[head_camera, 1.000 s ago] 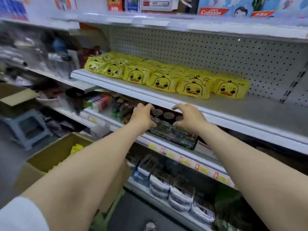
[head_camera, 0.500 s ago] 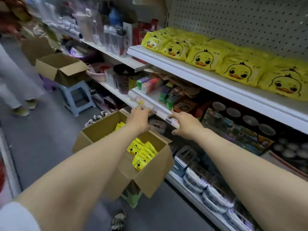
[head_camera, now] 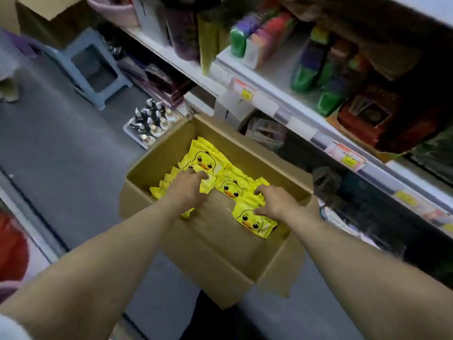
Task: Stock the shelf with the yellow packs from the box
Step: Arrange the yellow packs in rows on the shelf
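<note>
Packs lie loose in box. Left grip and right grip rest on them, fingers bent; can't tell if either holds one. Packs look light, soft, slick: pinch crimped edges.

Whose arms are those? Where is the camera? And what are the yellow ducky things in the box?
There is no machine here: those are a person's two bare arms. The camera sits on the person's head and looks down, so you see what they see. The left hand and the right hand reach into a brown cardboard box and touch the yellow packs, which have duck faces printed on them. I can't tell whether the fingers have gripped a pack yet. Beside the box is a shop shelf with colourful goods, and a little blue stool stands further back.
</note>
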`<state>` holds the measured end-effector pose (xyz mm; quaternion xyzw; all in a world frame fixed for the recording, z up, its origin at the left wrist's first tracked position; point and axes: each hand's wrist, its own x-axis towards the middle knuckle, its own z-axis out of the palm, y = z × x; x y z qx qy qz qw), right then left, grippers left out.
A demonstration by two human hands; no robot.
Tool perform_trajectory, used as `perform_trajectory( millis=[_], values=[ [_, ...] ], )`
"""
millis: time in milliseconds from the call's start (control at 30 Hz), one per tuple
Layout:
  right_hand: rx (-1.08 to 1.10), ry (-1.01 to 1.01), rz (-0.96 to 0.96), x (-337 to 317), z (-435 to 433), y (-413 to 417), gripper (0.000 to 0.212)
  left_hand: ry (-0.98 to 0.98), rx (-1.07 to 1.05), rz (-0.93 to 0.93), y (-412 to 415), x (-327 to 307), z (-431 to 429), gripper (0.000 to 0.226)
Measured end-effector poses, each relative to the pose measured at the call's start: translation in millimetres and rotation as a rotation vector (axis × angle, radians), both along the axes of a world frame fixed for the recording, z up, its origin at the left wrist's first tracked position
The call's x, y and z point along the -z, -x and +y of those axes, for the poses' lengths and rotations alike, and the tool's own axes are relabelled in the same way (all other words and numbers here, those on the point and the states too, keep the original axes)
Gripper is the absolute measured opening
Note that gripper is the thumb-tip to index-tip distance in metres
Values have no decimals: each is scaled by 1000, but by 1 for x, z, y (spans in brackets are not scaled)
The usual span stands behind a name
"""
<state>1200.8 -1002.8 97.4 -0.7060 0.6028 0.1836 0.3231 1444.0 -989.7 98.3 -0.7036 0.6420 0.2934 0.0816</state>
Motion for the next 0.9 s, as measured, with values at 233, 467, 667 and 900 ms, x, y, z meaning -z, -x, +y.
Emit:
perform_trajectory(
  millis=[233, 467, 667, 900],
  values=[
    [143, -189, 92, 94, -5, 1, 76, -70, 133, 109, 15, 96, -50, 65],
    [227, -232, 167, 154, -1, 5, 87, -75, 252, 179, 42, 167, -82, 66],
    [296, -193, 233, 180, 5, -5, 90, 6, 379, 50, 57, 198, -90, 76],
    [430, -208, 300, 203, 20, -19, 82, 85, 412, -139, 61, 215, -85, 77]
  ],
)
